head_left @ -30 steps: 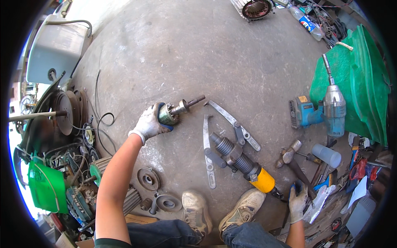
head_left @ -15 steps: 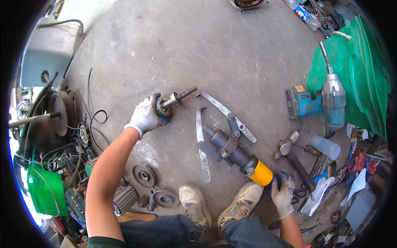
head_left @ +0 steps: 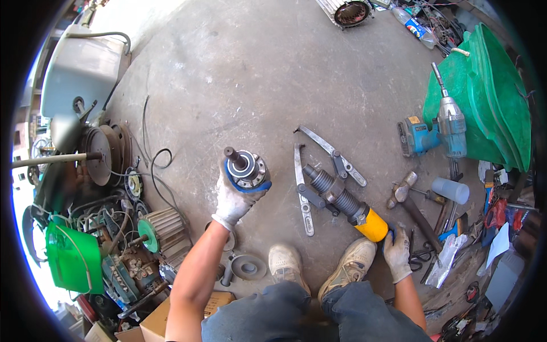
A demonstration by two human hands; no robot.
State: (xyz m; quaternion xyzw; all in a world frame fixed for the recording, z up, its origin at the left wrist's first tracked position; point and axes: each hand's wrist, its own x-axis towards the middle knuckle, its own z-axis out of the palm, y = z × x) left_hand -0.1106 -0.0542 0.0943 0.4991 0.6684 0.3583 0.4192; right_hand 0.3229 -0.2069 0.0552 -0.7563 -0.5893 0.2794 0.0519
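My left hand (head_left: 233,201), in a white glove with blue-coated fingers, is closed around a motor rotor (head_left: 249,171). The rotor's shaft end and round bearing face up toward me, while its lower part is hidden. In front of my right foot a hydraulic gear puller (head_left: 342,199) lies on the floor, with a threaded dark body, a yellow end and splayed silver arms. My right hand (head_left: 397,253), gloved alike, has its fingers curled at the yellow end; some fingertips are partly hidden.
To the right lie a hammer (head_left: 408,200), a clear plastic cup (head_left: 450,190), and a blue impact wrench (head_left: 441,134) by a green bin (head_left: 478,102). Left are a finned motor housing (head_left: 166,232), a green bucket (head_left: 71,256) and cables. Ring-shaped metal parts (head_left: 249,267) lie near my left shoe.
My left hand has turned the rotor from pointing sideways to pointing up toward me, and moved it right and lower. My right hand stays at the puller's yellow end. The view has shifted.
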